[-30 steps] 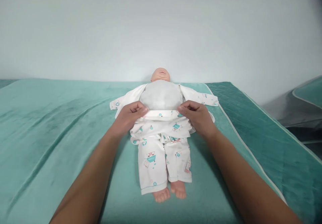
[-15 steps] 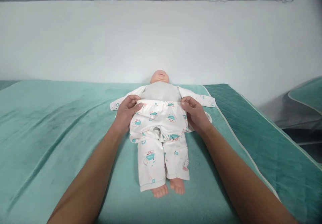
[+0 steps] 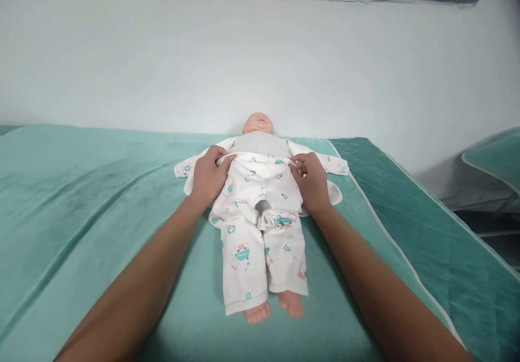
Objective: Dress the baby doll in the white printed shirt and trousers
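A baby doll (image 3: 258, 123) lies on its back, head toward the wall, feet toward me. White printed baby pants (image 3: 260, 183) cover its legs and hips, with the feet sticking out of the cuffs. My left hand (image 3: 210, 173) pinches the waistband at its left end. The right end of the waistband is pinched by my right hand (image 3: 312, 180). Above the band shows the doll's pale grey torso (image 3: 260, 143). A white printed top (image 3: 335, 165) has its sleeves spread to both sides, and part of it lies open beneath the doll.
A light green blanket (image 3: 101, 188) lies under the doll, with a long crease at left. Darker green quilted cloth (image 3: 406, 215) extends at right. Behind stands a white wall (image 3: 260, 53). Another green padded surface (image 3: 495, 156) is at far right.
Both hands have drawn the waistband a little higher up the doll's torso, toward its head. The pants' front is now more bunched, and a gap shows at the crotch.
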`<state>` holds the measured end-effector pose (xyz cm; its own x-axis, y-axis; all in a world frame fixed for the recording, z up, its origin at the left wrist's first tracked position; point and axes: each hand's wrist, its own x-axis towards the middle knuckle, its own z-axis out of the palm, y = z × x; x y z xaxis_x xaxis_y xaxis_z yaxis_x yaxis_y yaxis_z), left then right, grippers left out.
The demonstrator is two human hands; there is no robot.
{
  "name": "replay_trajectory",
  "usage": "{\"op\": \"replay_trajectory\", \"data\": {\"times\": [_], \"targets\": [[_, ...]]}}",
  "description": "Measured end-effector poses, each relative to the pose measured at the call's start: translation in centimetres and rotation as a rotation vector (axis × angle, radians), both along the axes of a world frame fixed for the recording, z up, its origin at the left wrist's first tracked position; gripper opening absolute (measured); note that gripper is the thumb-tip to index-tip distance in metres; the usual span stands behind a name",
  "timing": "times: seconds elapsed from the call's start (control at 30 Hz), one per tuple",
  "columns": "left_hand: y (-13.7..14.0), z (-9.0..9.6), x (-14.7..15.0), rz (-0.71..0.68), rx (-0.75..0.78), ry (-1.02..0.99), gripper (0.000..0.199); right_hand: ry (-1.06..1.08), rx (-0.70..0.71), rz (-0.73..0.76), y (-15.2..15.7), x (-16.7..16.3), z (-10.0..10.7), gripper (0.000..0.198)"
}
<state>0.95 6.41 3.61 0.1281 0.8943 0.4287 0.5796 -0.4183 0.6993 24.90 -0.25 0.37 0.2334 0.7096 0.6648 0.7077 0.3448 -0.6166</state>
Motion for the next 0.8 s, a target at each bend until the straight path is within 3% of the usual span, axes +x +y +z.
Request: {"op": "replay_trajectory", "data": {"times": [0.17,0.37,0.47,0.67,0.73,0.8], "targets": [[1.4,0.1,0.9,-0.127,0.142,0.092,0.012,-0.047,-0.012,0.101,0.4,0.1,0.0,0.01],[1.3,0.1,1.0,-0.114,0.054,0.07,0.013,-0.189,-0.037,0.106,0.8,0.2,1.0,0.01],[1.7,-0.1,1.0,-0.11,-0.017,0.001,0.015,-0.066,-0.11,0.091,1.9,0.2,1.3,0.006],[4.2,-1.5,1.1,-0.016,-0.257,-0.255,0.013,0.417,-0.316,0.101,4.6,0.2,0.6,0.015],[4.7,-1.8,1.2,0.01,-0.292,-0.264,0.015,0.454,-0.35,0.07,4.8,0.2,0.4,0.017],[4.7,-1.9,1.2,-0.005,-0.288,-0.221,0.016,0.36,-0.336,0.024,4.5,0.4,0.5,0.016]]}}
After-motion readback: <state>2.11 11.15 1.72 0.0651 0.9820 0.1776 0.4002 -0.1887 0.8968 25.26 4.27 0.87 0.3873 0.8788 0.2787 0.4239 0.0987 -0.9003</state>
